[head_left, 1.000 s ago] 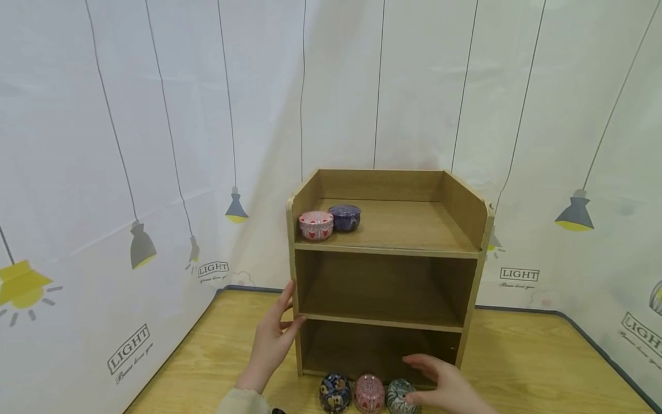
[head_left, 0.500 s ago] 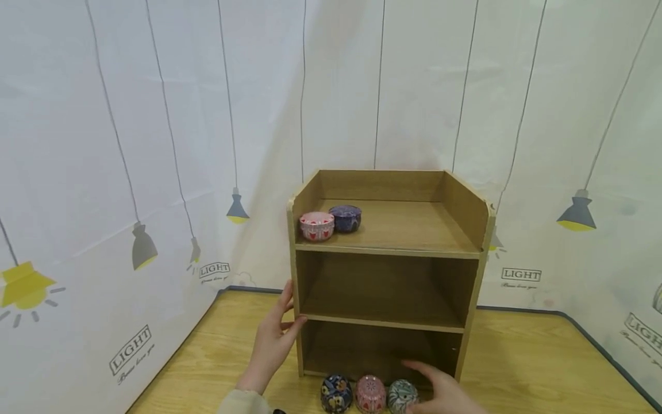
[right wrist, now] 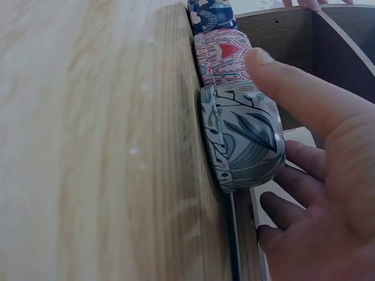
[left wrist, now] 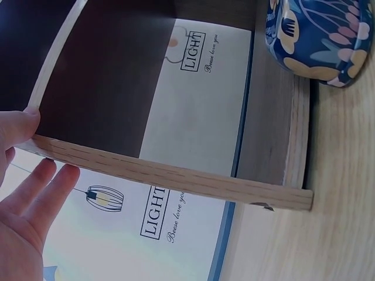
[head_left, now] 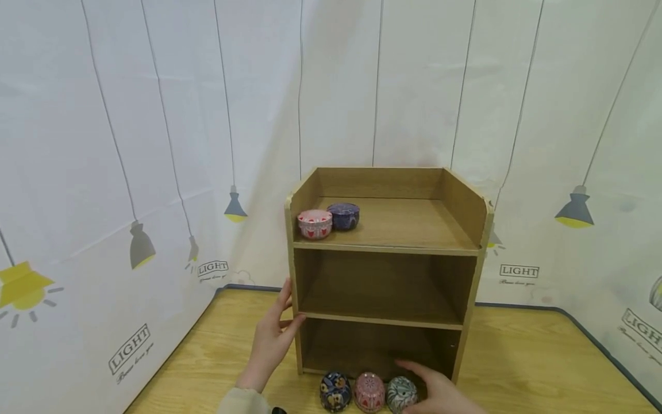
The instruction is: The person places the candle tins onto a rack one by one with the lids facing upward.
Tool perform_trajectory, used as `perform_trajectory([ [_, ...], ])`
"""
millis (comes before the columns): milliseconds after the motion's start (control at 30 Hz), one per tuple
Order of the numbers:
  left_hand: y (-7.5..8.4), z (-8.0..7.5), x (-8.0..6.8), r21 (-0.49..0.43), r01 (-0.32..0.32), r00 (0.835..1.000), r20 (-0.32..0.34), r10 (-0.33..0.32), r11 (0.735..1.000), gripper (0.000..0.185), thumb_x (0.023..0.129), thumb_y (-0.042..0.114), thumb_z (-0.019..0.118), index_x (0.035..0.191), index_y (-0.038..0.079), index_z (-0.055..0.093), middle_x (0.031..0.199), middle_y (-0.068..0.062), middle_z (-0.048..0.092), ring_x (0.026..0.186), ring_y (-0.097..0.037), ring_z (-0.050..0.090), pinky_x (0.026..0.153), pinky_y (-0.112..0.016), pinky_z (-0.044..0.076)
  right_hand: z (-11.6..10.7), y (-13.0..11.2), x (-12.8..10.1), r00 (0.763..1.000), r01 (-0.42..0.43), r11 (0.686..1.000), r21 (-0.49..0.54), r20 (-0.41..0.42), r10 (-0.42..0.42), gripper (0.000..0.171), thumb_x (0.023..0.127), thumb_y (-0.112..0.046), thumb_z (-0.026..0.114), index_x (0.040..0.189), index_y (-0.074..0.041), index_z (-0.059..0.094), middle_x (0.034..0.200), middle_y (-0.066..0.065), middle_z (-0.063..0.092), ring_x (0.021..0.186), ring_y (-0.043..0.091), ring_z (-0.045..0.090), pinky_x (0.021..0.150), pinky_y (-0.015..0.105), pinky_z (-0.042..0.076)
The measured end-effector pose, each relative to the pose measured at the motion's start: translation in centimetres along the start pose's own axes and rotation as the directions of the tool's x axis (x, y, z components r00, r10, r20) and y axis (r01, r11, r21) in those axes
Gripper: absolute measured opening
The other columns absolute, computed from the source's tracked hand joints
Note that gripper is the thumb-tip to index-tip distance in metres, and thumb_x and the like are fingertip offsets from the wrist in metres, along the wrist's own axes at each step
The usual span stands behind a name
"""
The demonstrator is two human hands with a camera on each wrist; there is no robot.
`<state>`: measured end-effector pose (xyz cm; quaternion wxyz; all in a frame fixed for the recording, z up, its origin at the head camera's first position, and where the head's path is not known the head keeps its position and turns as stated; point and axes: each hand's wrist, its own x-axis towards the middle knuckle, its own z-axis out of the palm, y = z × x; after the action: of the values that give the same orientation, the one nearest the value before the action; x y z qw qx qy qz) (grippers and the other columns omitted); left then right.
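Observation:
My left hand grips the left side panel of a wooden shelf unit, thumb on the front edge and fingers along the outside. In front of the unit's base, three small round tins stand in a row: dark blue floral, pink patterned and green leaf-patterned. Beside the green tin is my right hand, its thumb and fingers spread. In the right wrist view, the thumb reaches over towards the pink tin while the fingers lie behind the green tin; whether they touch it, I cannot tell.
On the top board, a pink heart-patterned tin and a purple tin stand close together at the left. The unit stands on a wood-grain table, with a lamp-printed white cloth behind and at both sides.
My right hand has moved slightly left and down, closer around the green tin. My left hand keeps its grip on the side panel, and the tins stand where they were.

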<state>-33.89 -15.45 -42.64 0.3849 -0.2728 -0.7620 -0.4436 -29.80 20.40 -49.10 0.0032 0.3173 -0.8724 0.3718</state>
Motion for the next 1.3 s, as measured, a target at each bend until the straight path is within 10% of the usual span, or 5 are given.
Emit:
perform_trajectory([
  [1300, 0.28, -0.16, 0.17, -0.018, -0.018, 1.000, -0.003, 0.018, 1.000, 0.082, 0.081, -0.006, 0.074, 0.151, 0.012, 0.035, 0.130, -0.016, 0.059, 0.106, -0.033, 0.062, 0.065, -0.030, 0.060, -0.28, -0.61, 0.74, 0.994, -0.057, 0.997, 0.045, 0.092, 0.052, 0.059, 0.076, -0.029, 0.084, 0.126, -0.005, 0.061, 0.118, 0.014, 0.063, 0.102, 0.014, 0.059, 0.078, 0.026, 0.051],
])
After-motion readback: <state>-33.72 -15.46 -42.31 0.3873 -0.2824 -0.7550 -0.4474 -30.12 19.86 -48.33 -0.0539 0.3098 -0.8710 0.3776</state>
